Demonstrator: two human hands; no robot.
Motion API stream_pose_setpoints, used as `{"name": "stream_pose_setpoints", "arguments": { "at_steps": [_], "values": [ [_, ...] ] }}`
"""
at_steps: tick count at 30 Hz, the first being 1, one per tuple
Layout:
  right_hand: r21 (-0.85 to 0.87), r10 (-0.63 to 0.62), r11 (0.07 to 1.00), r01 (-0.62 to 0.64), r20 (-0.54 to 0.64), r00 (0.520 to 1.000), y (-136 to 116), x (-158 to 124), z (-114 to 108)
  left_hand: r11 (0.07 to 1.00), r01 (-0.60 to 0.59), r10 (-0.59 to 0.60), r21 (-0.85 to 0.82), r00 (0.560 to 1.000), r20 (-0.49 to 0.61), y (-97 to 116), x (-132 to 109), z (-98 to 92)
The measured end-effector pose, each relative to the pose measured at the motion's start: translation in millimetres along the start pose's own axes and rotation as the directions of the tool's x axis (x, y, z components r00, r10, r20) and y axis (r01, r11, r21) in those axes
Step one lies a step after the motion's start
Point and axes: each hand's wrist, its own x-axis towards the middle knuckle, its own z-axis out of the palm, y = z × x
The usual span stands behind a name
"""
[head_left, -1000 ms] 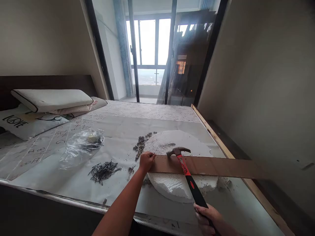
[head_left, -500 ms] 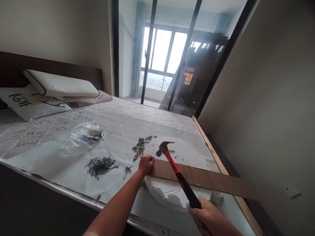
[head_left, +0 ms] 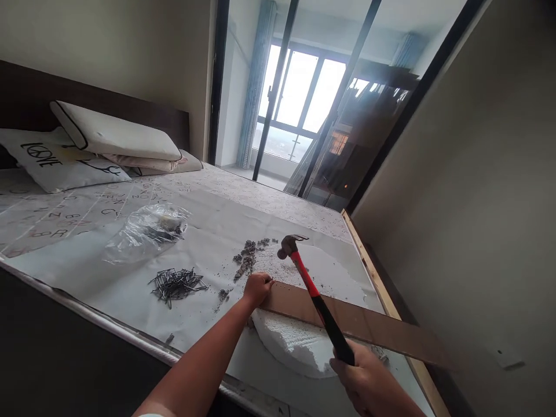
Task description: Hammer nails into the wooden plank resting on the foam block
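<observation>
In my right hand point(head_left: 360, 368), a claw hammer point(head_left: 309, 284) with a red and black handle is held up, its dark head above the brown board point(head_left: 347, 315). My left hand point(head_left: 257, 288) rests at the board's left end, thumb and fingers pinched together; a tiny dark thing shows at the fingertips, too small to name. The board lies across a round slab of white foam point(head_left: 291, 341), its right end reaching past the bed's edge. Left of my left hand lies a heap of nails point(head_left: 177, 285).
Grey crumbs point(head_left: 247, 258) are scattered beside the foam. A clear plastic bag point(head_left: 145, 231) with dark contents sits on the sheet. Pillows point(head_left: 117, 136) lie by the headboard point(head_left: 130, 104). A wooden rail point(head_left: 369, 266) runs along the right side near the wall.
The camera view has tilted and shifted slightly. My right hand and the hammer have moved very little, the hammer head a touch higher in view. My left hand keeps its place on the board.
</observation>
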Motion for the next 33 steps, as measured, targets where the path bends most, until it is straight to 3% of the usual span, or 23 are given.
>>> {"name": "stream_pose_setpoints", "arguments": {
  "at_steps": [3, 7, 10, 14, 17, 19, 22, 26, 30, 33],
  "values": [
    [-0.054, -0.038, 0.998, 0.036, -0.04, 0.998, 6, 3, 1, 1.0, 0.003, -0.003, 0.017, 1.0, -0.003, 0, 0, 0.8],
    [-0.005, 0.008, 1.0, -0.008, 0.027, 1.0, 18, 10, 10, 0.995, 0.005, -0.008, 0.098, 1.0, 0.024, 0, -2, 0.8],
    [-0.043, -0.136, 0.99, 0.134, -0.063, 0.989, 20, 8, 8, 0.995, -0.021, 0.017, 0.093, 0.999, 0.042, 1, -2, 0.9],
    [-0.193, -0.198, 0.966, 0.175, -0.11, 0.974, 11, 2, -1, 1.0, -0.011, 0.011, 0.001, 0.999, 0.039, 1, -1, -2.0],
    [-0.232, -0.191, 0.958, 0.169, -0.073, 0.979, 3, -1, -5, 0.973, 0.048, -0.043, -0.224, 0.999, 0.028, -1, 0, -7.9],
    [-0.237, -0.183, 0.959, 0.158, -0.088, 0.979, 3, -1, -6, 0.889, 0.134, -0.141, -0.439, 0.99, 0.016, -4, -1, -11.8],
    [-0.238, -0.183, 0.959, 0.151, -0.12, 0.976, 10, 5, 1, 0.663, 0.224, -0.308, -0.714, 0.951, 0.013, -10, 1, -14.7],
    [-0.184, -0.071, 0.981, 0.066, -0.021, 0.997, 30, 21, 20, 0.404, 0.219, -0.387, -0.888, 0.92, 0.051, -16, 6, -12.3],
    [-0.102, -0.033, 0.994, 0.026, -0.058, 0.998, 49, 26, 32, 0.279, 0.21, -0.357, -0.937, 0.928, 0.101, -22, 9, -12.0],
    [0.086, -0.02, 0.996, 0.019, 0.005, 1.0, 64, 18, 29, 0.271, 0.187, -0.352, -0.944, 0.932, 0.083, -27, 8, -21.6]
  ]
}}
